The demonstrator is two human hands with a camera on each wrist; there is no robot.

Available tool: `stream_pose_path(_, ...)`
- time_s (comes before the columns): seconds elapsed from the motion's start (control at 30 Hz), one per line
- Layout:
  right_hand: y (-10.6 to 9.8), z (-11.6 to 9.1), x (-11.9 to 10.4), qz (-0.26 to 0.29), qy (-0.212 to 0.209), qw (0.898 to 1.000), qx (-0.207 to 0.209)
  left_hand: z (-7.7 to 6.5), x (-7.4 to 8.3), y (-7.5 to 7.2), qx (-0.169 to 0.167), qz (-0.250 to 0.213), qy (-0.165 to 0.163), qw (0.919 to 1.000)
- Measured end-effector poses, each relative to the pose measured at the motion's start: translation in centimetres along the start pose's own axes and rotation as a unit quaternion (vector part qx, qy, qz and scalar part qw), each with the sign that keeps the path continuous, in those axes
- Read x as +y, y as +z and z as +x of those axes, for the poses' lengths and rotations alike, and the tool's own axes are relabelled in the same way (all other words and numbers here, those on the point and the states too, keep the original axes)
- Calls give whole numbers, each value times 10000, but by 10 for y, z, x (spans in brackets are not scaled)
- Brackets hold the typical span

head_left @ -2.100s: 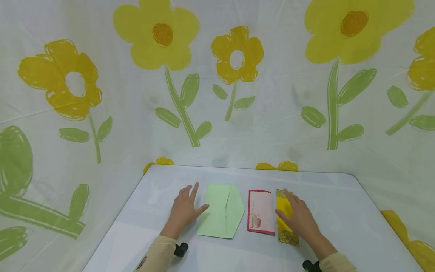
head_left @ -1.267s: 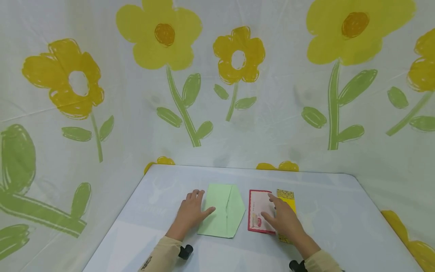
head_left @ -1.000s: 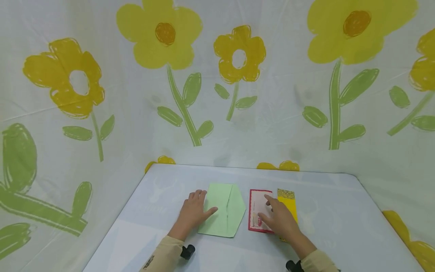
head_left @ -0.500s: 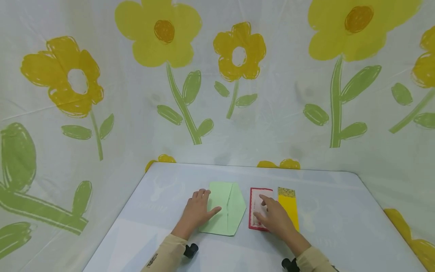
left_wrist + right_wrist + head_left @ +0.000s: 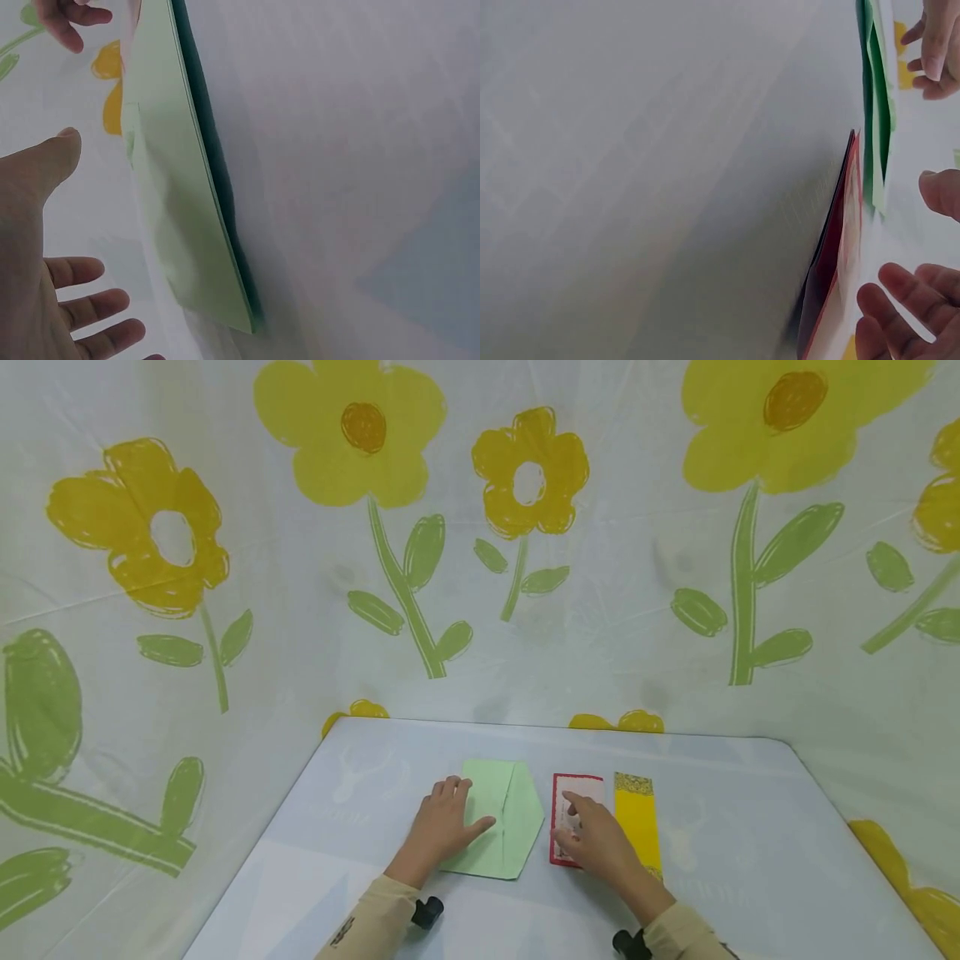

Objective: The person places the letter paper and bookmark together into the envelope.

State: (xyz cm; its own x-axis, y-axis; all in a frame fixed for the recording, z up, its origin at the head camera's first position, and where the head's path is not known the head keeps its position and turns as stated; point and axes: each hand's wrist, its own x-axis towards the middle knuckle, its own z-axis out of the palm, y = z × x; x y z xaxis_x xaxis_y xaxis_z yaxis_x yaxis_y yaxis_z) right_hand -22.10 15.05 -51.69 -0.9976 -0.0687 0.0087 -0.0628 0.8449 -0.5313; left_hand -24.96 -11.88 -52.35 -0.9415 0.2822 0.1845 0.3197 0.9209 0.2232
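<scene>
A pale green envelope (image 5: pixel 513 847) lies flat on the table, its pointed flap to the right. My left hand (image 5: pixel 442 823) is over its left part, fingers spread and holding nothing; in the left wrist view, thumb and fingers show a gap from the envelope (image 5: pixel 184 202). Right of it is a pale pink card with a red border (image 5: pixel 588 784). My right hand (image 5: pixel 603 845) hovers over this card with relaxed, slightly bent fingers, covering its lower right. In the right wrist view the fingers (image 5: pixel 907 289) stand apart from the card (image 5: pixel 849 240), whose layers gape a little.
A yellow strip with glittery gold ends (image 5: pixel 636 818) lies right of the card, partly behind my right wrist. The white table (image 5: pixel 750 827) has a rounded far right corner. Flower-printed cloth (image 5: pixel 615 610) rises behind it and at both sides.
My right hand has moved left from the yellow strip to over the pink card, uncovering most of the strip. The left hand has shifted right, from beside the green envelope to over it.
</scene>
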Motion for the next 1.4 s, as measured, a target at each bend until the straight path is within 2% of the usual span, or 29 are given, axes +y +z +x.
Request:
stream_pose_path(0.5, 10, 4, -2, 99, -188, 9998, 35, 2, 7, 3, 26, 139, 148, 9998)
stream_pose_path(0.7, 14, 7, -4, 75, -246, 9997, 47, 4, 10, 5, -78, 71, 116, 9999)
stream_pose_path(1.07, 24, 11, -6, -130, -449, 9989, 30, 6, 17, 6, -232, 105, 74, 9996)
stream_pose_path(1.4, 30, 15, -8, -272, -721, 9970, 88, 7, 22, 10, -190, 76, 193, 9996)
